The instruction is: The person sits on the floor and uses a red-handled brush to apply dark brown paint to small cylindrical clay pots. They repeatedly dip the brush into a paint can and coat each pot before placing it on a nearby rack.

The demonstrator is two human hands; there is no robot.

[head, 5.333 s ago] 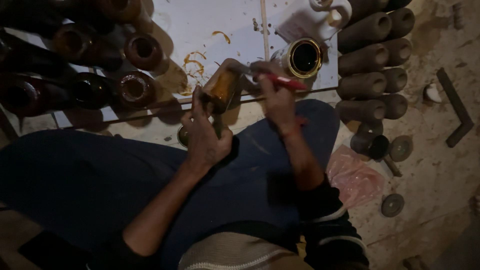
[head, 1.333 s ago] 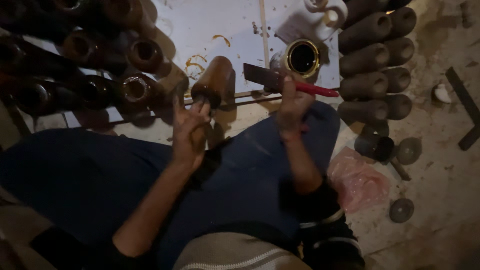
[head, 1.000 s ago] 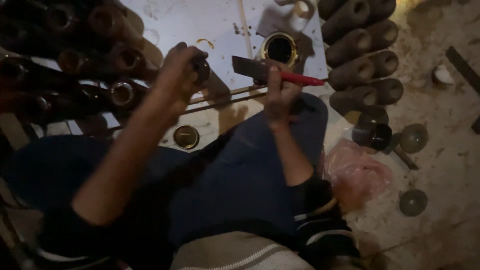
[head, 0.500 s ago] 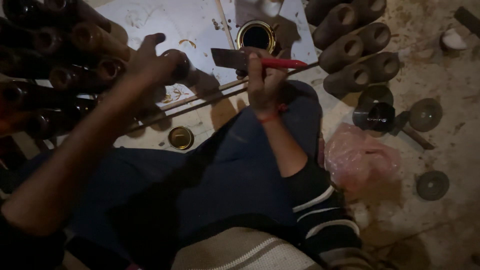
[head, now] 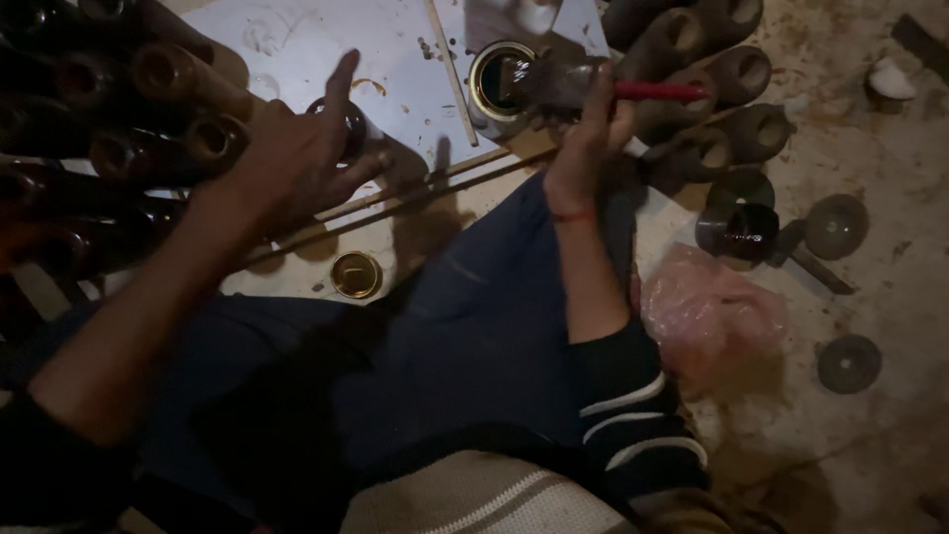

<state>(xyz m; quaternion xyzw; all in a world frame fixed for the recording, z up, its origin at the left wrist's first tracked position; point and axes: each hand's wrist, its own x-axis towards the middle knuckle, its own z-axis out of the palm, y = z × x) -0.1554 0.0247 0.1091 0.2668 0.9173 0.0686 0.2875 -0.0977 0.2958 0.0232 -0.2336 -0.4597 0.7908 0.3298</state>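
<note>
Your lap fills the near view; a small lid [head: 356,274] lies just past your knee. Your left hand [head: 292,163] is spread open, fingers splayed over a dark glossy piece [head: 348,129] beside the stacked pieces [head: 119,119]; whether it touches is unclear. Your right hand [head: 585,148] is closed around the brush [head: 593,89]. The brush lies level, red handle pointing right, bristles left over the open tin [head: 499,84] on the sheet [head: 326,40].
</note>
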